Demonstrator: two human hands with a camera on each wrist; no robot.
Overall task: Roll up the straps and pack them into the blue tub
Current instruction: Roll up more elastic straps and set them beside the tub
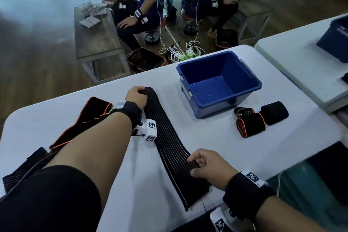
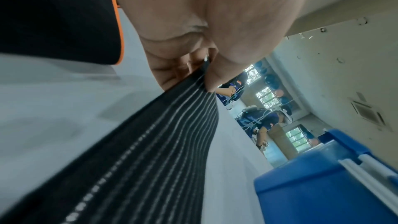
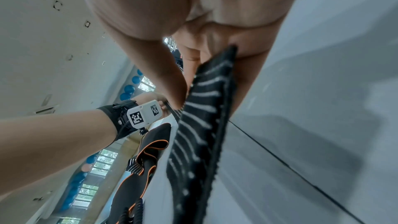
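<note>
A striped strap (image 1: 169,137) lies stretched lengthwise away from the person, left hand (image 1: 136,95) pinching its far end, right hand (image 1: 209,165) gripping the near end, blue tub (image 1: 243,73) to the right

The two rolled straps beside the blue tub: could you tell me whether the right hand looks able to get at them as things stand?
Probably yes, though not at once. The rolled straps lie uncovered on the table, with bare tabletop between them and the right hand, but it grips the striped strap and must release it first.

I can read no text, brand or number anywhere; the white wrist tags (image 1: 151,131) at my nine o'clock carry only black-and-white square code patterns.
</note>
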